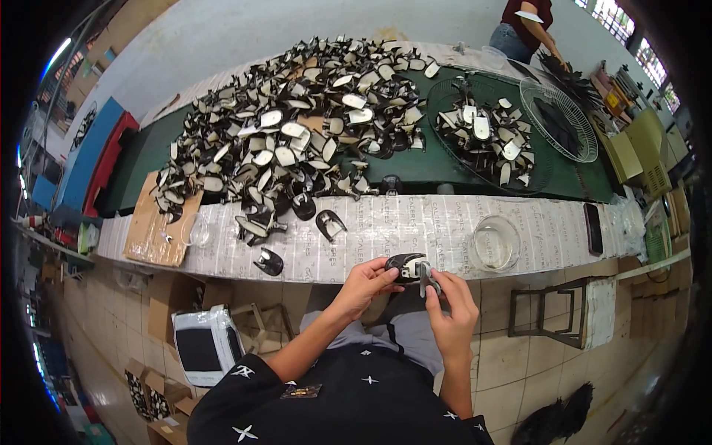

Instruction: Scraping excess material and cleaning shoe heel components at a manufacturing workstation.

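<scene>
Just off the front edge of the table, my left hand (363, 288) grips a small black shoe part (398, 262) with a pale inner face, thumb on its near side. My right hand (455, 302) pinches a thin grey strip-like piece (423, 279) against the right side of that part. What exactly this grey piece is, I cannot make out. Similar black-and-cream shoe parts lie nearest on the table: one (268, 262) to the left of my hands, another (330, 225) farther up. A clear round tub (496, 245) stands to the right.
A large heap of shoe parts (285, 141) covers the green table (430, 159). More fill a basket (486, 141); another clear basket (567, 111) holds dark pieces. A flat cardboard piece (152, 237) lies left, a dark phone-like slab (592, 230) right. A person (523, 30) works at the far right.
</scene>
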Demonstrator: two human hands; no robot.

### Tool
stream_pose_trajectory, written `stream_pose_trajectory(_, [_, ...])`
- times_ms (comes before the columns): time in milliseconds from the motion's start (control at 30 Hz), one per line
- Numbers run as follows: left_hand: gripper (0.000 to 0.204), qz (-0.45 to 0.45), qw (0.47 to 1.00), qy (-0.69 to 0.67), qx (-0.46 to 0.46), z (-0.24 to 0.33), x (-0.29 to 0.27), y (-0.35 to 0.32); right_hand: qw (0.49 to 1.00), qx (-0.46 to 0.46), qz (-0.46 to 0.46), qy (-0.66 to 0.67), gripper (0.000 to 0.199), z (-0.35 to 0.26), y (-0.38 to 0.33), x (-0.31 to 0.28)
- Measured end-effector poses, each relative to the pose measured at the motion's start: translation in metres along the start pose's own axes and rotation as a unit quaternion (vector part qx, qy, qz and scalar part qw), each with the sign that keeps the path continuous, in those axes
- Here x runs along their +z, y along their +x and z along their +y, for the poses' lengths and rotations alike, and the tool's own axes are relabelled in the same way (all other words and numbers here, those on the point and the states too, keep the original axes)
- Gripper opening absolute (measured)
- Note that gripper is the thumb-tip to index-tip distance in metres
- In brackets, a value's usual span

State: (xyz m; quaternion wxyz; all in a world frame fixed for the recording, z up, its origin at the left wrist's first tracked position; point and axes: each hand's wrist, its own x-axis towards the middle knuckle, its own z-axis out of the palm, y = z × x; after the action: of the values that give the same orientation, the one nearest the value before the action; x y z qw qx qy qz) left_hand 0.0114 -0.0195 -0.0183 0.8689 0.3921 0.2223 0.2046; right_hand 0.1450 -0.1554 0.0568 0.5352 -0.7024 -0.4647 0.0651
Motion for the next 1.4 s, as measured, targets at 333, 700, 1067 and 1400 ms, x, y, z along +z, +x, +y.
stream_pose_trajectory(333, [0.027,-0.009,0.999,-0.012,-0.028,0.006,0.012,-0.009,0.998,-0.025,-0.041,-0.04,0.028,0.001,-0.012,0.004])
stream_pose_trajectory(700, [0.03,-0.015,1.0,0.006,-0.027,0.008,0.013,-0.01,0.953,0.165,-0.054,0.248,0.027,0.013,-0.013,0.001])
stream_pose_trajectory(1067, [0.032,-0.008,1.0,0.011,-0.024,0.009,0.012,-0.013,0.944,0.174,-0.017,0.279,0.029,0.024,-0.013,-0.012])
stream_pose_trajectory(1400, [0.03,-0.01,0.999,0.042,0.005,0.007,0.013,-0.01,0.998,0.015,-0.064,0.019,0.028,0.0,-0.004,-0.009])
